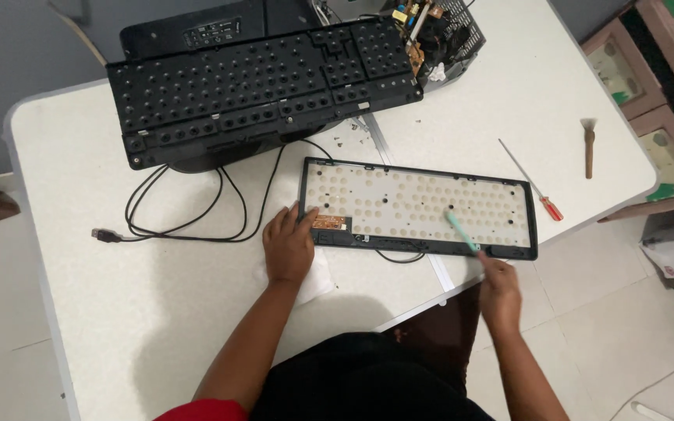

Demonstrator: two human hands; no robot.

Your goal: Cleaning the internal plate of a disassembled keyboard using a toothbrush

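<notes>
Pinching a thin green tool [459,231] in our right hand [499,290], fingers closed round its lower end, we see it slant up and to the left, its tip resting on the pale dotted sheet inside the open keyboard base [419,208]. That base lies flat near the table's front edge, its long axis running left to right. Our left hand [289,245] presses down on the base's left end, fingers spread flat beside the small brown circuit board [330,224], with a white cloth [313,279] under the wrist. Further back we count one black key frame [263,86] propped up, also lying left to right. One black cable [189,204] loops across the white table [540,86]. On the right, one red-handled screwdriver [532,181] and one small brush [588,146].
</notes>
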